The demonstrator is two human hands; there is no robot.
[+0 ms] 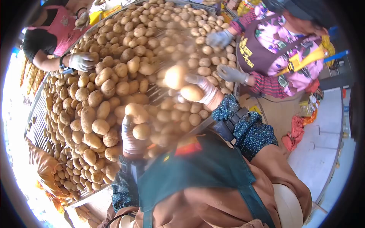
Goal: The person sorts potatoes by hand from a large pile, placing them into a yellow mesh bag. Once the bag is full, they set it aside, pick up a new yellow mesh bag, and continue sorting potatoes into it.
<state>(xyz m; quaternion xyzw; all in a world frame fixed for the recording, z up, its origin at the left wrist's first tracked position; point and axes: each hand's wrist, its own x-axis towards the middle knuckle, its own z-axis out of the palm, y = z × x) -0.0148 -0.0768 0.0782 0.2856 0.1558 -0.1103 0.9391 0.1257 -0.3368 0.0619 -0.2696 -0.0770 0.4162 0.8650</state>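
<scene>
My left hand [131, 138], in a pale glove, is closed around potatoes at the near side of a large heap. One potato [137, 113] lies across its fingertips, and a rounder one [141, 131] sits beside its palm. Farther right, my right hand [205, 90], also gloved, grips a smooth potato [192, 92]. A bright, blurred potato [175, 77] is just left of its fingertips; whether they touch is unclear. Many loose potatoes [100, 127] surround both hands on a slatted surface [154, 93], some smeared by motion.
At the upper left, a person in a pink apron has a gloved hand [82, 61] on the heap. Another person at the upper right reaches over it with grey gloves [232, 74]. Sacks [47, 167] hang by the left edge; a red bag [294, 133] lies right.
</scene>
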